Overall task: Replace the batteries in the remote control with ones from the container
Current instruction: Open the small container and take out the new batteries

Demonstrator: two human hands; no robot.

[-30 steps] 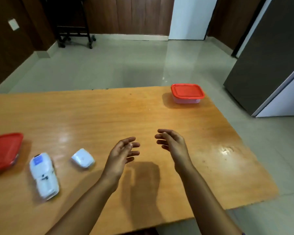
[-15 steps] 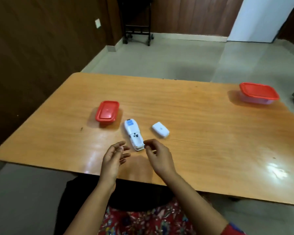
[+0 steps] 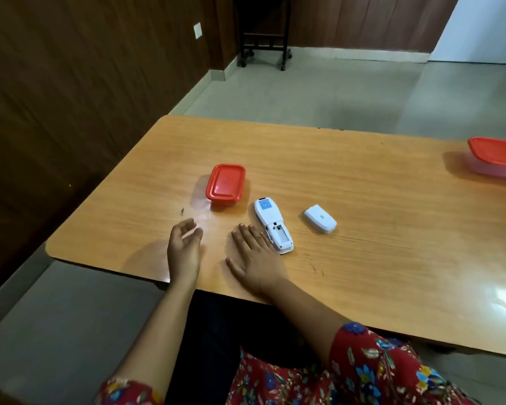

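Two bare hands low at centre, at the glossy wood-grain table: left hand loosely cupped, holding nothing; right hand flat, fingers straight, perhaps touching the white plastic remote. Mid-frame, back up, battery bay uncovered; rounded battery cover to its right, rectangular red-lidded container to its upper left.

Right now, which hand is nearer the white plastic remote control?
Right. The right hand lies flat beside the white plastic remote control; the left hand is farther left, clear of it.
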